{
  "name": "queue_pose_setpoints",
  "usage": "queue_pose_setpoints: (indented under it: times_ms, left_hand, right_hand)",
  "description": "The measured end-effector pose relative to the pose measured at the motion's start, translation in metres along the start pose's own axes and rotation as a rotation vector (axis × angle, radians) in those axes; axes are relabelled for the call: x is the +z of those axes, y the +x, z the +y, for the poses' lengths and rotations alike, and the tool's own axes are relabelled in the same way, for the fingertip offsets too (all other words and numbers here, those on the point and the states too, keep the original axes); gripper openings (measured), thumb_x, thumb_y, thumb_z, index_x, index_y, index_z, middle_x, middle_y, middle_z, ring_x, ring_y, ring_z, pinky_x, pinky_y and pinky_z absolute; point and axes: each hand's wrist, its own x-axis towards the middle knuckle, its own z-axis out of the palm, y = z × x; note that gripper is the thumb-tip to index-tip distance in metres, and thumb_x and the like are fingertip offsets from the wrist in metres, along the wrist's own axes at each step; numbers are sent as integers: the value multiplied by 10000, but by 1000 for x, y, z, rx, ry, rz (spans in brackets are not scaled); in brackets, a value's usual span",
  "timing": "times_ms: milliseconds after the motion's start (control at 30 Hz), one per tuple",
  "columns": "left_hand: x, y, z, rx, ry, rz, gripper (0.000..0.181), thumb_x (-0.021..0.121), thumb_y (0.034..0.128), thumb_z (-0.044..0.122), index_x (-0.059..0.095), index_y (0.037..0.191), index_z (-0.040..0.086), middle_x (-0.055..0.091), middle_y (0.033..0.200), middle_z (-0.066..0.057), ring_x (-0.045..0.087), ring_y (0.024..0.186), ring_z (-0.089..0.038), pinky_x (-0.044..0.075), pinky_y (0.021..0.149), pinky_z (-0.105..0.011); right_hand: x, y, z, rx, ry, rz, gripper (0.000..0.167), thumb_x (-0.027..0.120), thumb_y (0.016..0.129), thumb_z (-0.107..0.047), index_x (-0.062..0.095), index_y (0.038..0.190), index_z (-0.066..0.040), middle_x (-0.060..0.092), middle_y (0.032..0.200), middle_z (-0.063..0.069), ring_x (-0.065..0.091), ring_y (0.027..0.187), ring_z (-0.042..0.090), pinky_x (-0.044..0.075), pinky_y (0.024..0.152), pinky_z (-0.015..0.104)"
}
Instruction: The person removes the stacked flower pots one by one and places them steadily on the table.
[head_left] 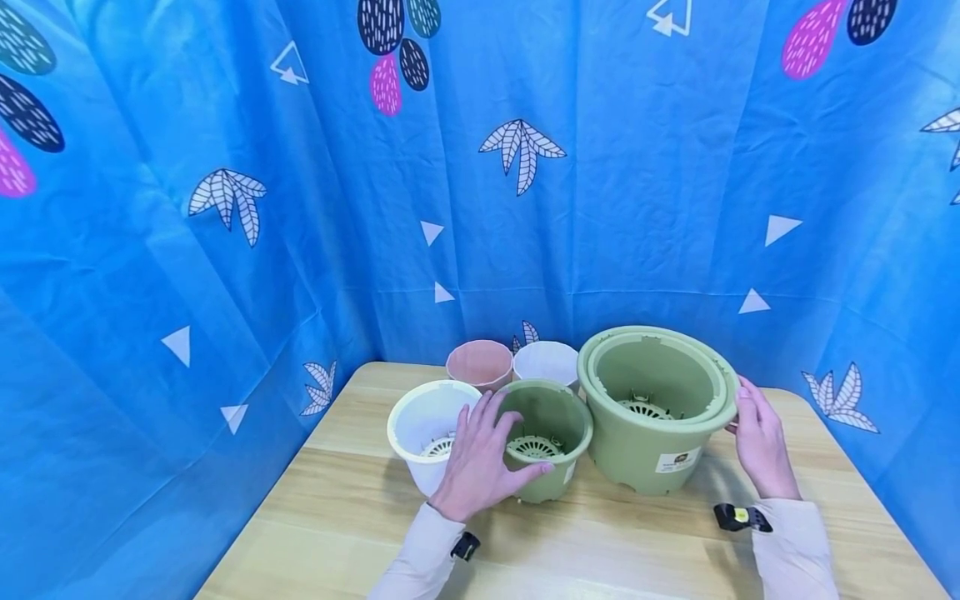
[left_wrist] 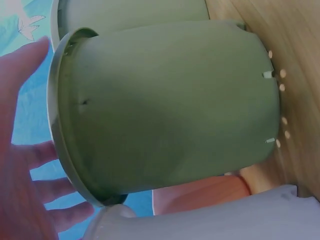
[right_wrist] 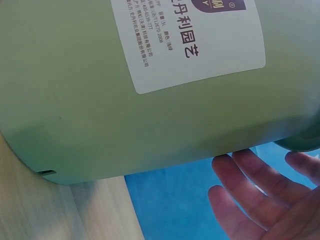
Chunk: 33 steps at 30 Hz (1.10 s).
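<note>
My left hand (head_left: 480, 458) hovers over the small green flowerpot (head_left: 555, 483), its fingers spread and bent near the rim. In the left wrist view the fingers (left_wrist: 55, 190) show beside that rim, with a gap visible between the hand and the pot wall. At the right, my right hand (head_left: 765, 446) is at the rim of a large green flowerpot (head_left: 630, 458); in the right wrist view its fingertips (right_wrist: 222, 162) touch the wall below the rim. A second green flowerpot (head_left: 660, 367) nests inside the large one. My right thumb is not clearly visible.
A white flowerpot (head_left: 408, 442) stands left of the small green one. Behind are a pink pot (head_left: 480, 362) and another white pot (head_left: 543, 362). All stand on a wooden table (head_left: 600, 550), with a blue patterned curtain (head_left: 525, 233) around its back and sides.
</note>
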Motion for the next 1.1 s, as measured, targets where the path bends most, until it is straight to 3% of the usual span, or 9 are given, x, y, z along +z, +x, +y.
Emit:
queue_pose_setpoints:
  times_ms: [167, 267, 567, 900, 1100]
  left_hand:
    - [0, -2, 3, 35, 75, -56, 741, 586, 865, 793, 651, 1262, 170, 573, 1506, -139, 492, 1449, -385, 353, 1176, -677]
    - [3, -3, 5, 39, 77, -72, 721, 581, 883, 777, 654, 1262, 169, 588, 1490, -139, 494, 1450, -386, 346, 1189, -666]
    - [5, -4, 4, 54, 49, -27, 710, 570, 886, 781, 653, 1235, 168, 552, 1524, -156, 498, 1445, -381, 348, 1159, -711]
    - [-8, 9, -2, 23, -116, 38, 609, 617, 934, 661, 665, 1211, 120, 566, 1506, -134, 505, 1438, -303, 342, 1169, -696]
    - [-26, 27, -7, -46, -239, 12, 587, 611, 977, 586, 611, 1314, 105, 602, 1452, -69, 538, 1387, -251, 381, 1171, -607]
  right_hand:
    - [-1, 0, 2, -4, 7, 1, 584, 236, 1134, -365, 330, 1590, -12, 448, 1471, 372, 536, 897, -240, 485, 766, 10]
    - [0, 0, 2, -1, 11, 1, 590, 236, 1134, -371, 329, 1589, -7, 446, 1469, 374, 539, 895, -236, 491, 769, 14]
    - [0, 0, 0, 15, 8, -11, 608, 222, 1132, -386, 308, 1594, 0, 432, 1491, 398, 519, 888, -251, 495, 772, 22]
    - [0, 1, 0, 23, 8, -10, 600, 219, 1133, -380, 304, 1601, -15, 432, 1502, 384, 520, 890, -250, 500, 776, 27]
    - [0, 0, 2, 18, 7, -14, 590, 217, 1135, -366, 305, 1602, -16, 427, 1511, 382, 525, 900, -243, 483, 770, 12]
